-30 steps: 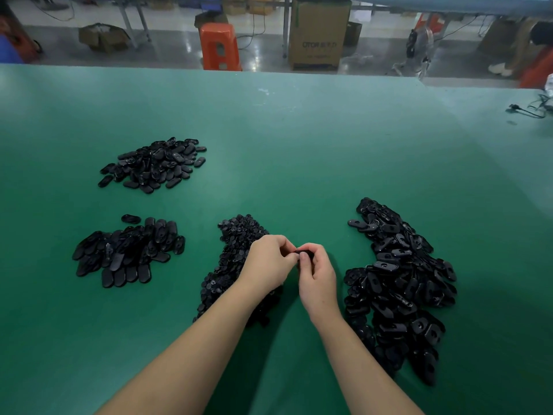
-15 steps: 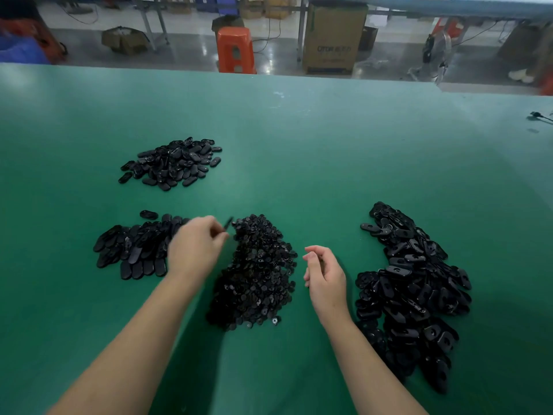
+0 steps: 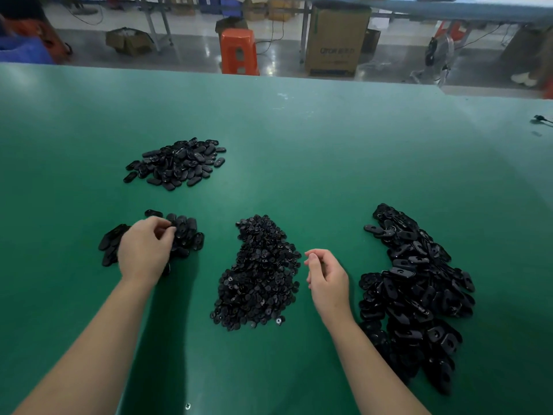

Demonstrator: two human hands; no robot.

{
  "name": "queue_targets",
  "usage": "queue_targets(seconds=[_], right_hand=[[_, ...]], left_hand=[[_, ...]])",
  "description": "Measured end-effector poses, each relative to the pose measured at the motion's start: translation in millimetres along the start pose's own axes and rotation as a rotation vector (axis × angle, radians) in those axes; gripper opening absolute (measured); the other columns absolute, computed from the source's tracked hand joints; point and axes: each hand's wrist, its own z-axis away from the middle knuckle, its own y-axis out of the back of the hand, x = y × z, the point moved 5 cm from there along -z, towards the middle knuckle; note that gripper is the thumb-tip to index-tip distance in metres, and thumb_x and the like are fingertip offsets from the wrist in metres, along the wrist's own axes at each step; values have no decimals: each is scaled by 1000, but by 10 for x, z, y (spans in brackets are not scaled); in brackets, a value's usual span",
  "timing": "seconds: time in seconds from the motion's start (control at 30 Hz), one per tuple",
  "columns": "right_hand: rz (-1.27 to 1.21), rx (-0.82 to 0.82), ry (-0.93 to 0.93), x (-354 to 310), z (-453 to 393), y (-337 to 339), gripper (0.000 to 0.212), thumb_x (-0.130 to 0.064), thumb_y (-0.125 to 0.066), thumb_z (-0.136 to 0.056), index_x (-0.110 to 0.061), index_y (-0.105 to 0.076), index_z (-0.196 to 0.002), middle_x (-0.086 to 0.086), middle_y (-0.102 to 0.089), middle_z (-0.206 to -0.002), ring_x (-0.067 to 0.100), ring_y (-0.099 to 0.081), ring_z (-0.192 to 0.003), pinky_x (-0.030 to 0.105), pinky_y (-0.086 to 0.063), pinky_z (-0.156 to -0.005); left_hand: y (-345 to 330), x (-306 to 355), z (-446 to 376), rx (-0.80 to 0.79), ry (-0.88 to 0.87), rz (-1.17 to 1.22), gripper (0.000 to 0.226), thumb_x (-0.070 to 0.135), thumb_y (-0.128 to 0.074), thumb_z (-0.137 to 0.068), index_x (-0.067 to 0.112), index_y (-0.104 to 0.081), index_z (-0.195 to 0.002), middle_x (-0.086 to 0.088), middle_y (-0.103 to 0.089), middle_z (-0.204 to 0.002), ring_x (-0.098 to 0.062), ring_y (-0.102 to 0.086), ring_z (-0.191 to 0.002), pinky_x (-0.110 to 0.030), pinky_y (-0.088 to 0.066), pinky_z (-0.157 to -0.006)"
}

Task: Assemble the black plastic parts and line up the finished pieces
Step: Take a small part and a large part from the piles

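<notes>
The left hand rests with curled fingers on the near-left row of glossy black oval pieces (whether it grips one, I cannot tell). The right hand hangs loosely curled, holding nothing, between the pile of small black parts and the pile of larger ones.

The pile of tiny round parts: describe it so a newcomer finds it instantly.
On the green table, look between the two hands. The pile of tiny round parts sits there, its pieces far smaller than the oval ones in the other three heaps.
</notes>
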Motion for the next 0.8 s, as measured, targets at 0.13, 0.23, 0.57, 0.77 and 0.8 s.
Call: queue_targets(seconds=[0.13,0.23,0.57,0.77,0.8], right_hand=[[26,7,6,1,6,-6,18,-27,-52,-103,-31,-66,-93,-3,-67,-79,11,-56,-65,28,-45,-60],[50,11,9,-9,8,-8,18,-26,-53,-103,-30,-66,-93,-5,-68,-81,11,-58,-69,26,-44,-63],[197,-51,28,-83,34,-72,15,-18,-56,-101,-27,-66,-96,-11,-61,-82,0,-50,-65,15,-37,-62],[525,-196,126,-297,-131,33,13,-25,-52,-104,-25,-66,-105,-9,-59,-102,-2,-54,-81,10,-43,-72],[670,-196,181,-339,-210,108,17,-25,-51,-104,-21,-66,-112,-7,-59,-109,2,-56,-87,14,-46,-80]], left_hand=[[-346,359,263,-146,-188,99,10,22,-68,-94,16,-73,-101,4,-68,-92,-15,-62,-82,-33,-54,-74],[-598,520,420,-190,-177,99,12,27,-65,-97,21,-73,-103,9,-68,-93,-10,-60,-79,-30,-52,-66],[-761,539,461,-100,-161,21,16,31,-59,-99,27,-75,-101,12,-62,-83,-9,-55,-67,-23,-38,-50],[-739,570,497,-63,-202,21,18,22,-56,-101,16,-73,-102,4,-66,-87,-14,-58,-70,-28,-41,-54],[-739,585,504,-64,-217,25,18,22,-56,-101,15,-73,-102,3,-67,-87,-16,-59,-70,-28,-42,-54]])
